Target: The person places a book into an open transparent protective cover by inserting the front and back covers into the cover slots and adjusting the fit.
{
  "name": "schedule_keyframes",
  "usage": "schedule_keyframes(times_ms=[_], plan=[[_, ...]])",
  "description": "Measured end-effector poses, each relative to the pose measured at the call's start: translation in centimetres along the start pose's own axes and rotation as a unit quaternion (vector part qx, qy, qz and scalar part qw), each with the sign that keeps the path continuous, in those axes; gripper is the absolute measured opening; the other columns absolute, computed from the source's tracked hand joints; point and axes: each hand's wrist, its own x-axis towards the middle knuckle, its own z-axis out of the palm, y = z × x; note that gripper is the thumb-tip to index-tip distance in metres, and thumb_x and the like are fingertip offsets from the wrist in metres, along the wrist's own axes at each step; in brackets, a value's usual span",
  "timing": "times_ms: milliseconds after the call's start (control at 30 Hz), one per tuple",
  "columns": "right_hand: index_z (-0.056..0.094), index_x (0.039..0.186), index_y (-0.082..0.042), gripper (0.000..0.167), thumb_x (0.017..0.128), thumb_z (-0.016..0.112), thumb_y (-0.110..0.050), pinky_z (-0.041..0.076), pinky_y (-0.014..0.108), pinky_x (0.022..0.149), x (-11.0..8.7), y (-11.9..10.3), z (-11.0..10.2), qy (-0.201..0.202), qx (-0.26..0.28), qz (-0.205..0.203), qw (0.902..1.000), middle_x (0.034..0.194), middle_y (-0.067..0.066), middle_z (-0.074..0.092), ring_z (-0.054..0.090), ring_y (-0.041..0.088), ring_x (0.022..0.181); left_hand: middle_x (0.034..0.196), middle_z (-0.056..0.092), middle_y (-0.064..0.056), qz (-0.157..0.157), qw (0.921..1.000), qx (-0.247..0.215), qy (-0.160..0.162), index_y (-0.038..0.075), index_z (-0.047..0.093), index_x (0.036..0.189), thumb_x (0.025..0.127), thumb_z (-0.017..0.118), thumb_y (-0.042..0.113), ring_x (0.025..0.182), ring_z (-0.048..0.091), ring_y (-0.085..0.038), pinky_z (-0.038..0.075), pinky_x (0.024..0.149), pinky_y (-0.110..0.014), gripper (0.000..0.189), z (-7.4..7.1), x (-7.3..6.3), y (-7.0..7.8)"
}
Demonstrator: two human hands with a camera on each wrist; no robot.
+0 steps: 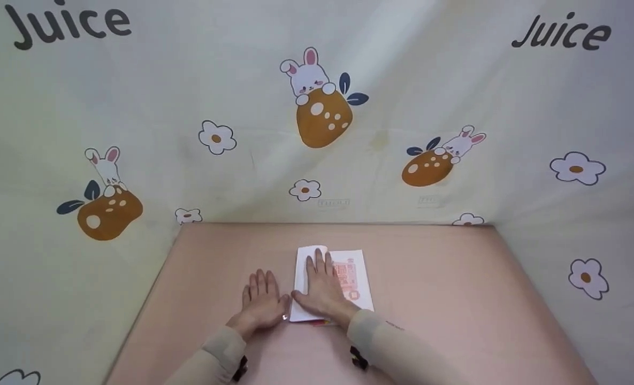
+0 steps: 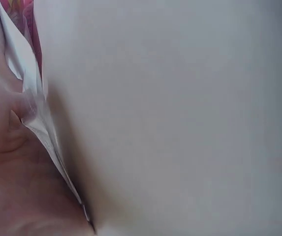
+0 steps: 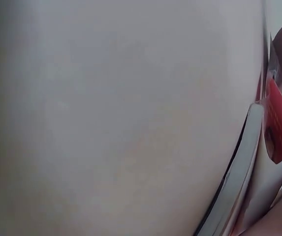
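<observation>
The right hand (image 1: pixel 321 289) lies flat, fingers straight and a little spread, pressing on the folded paper (image 1: pixel 358 278) without curling round any of it. The left hand (image 1: pixel 263 305) is also unfurled, its fingers straight and holding nothing; its thumb is at the paper's left edge, though whether it touches I cannot tell. The paper has red print (image 1: pixel 349 280) on its right part, and its white left part lifts slightly at the top. It lies on the table (image 1: pixel 445 278), facing the middle of the far edge, well in from both far corners. I judge it light, creasing easily, springy along the folds and apt to slide if pushed sideways. The free right edge or its corners should suit a pinch; a flat palm would keep the layers down. Beyond the table's far edge rises a printed curtain (image 1: pixel 231 182).
</observation>
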Motion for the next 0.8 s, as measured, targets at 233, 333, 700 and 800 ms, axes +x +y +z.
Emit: schedule_keyframes(times_ms=[233, 333, 700, 800], plan=[[0.036, 0.173, 0.0, 0.101, 0.098, 0.071, -0.058, 0.025, 0.061, 0.141, 0.0, -0.4, 0.2, -0.013, -0.043, -0.005, 0.999, 0.187, 0.025, 0.021, 0.016, 0.05, 0.175, 0.182, -0.004, -0.043, 0.01, 0.9999, -0.006, 0.001, -0.014, 0.012, 0.173, 0.114, 0.042, 0.038, 0.172, -0.007, -0.061, 0.0, 0.138, -0.077, 0.084, 0.1, 0.1, -0.3], [0.038, 0.173, 0.0, 0.099, 0.099, 0.068, -0.06, 0.026, 0.061, 0.141, 0.1, -0.5, 0.3, -0.018, -0.065, -0.012, 0.9977, 0.186, 0.025, 0.023, 0.016, 0.049, 0.176, 0.182, -0.005, -0.043, 0.01, 1.0, 0.0, 0.0, -0.013, 0.012, 0.173, 0.115, 0.042, 0.039, 0.172, -0.008, -0.062, 0.0, 0.138, -0.077, 0.084, 0.2, 0.2, -0.5], [0.038, 0.172, 0.001, 0.078, 0.113, 0.05, -0.048, 0.03, 0.063, 0.139, 0.3, -0.5, 1.3, -0.014, -0.121, -0.035, 0.9919, 0.186, 0.024, 0.025, 0.017, 0.052, 0.174, 0.184, -0.011, -0.037, -0.007, 0.9993, 0.02, -0.032, -0.008, 0.01, 0.176, 0.111, 0.044, 0.059, 0.173, -0.014, -0.058, -0.004, 0.139, -0.074, 0.1, -0.1, 0.0, -0.1], [0.039, 0.172, 0.0, 0.073, 0.115, 0.046, -0.045, 0.03, 0.064, 0.139, 0.5, -0.3, 1.9, -0.004, -0.124, -0.042, 0.9914, 0.186, 0.024, 0.026, 0.018, 0.051, 0.174, 0.185, -0.014, -0.035, -0.017, 0.9982, 0.033, -0.046, -0.007, 0.007, 0.177, 0.106, 0.048, 0.072, 0.173, -0.016, -0.056, -0.006, 0.14, -0.072, 0.113, -0.3, -0.3, 0.3]])
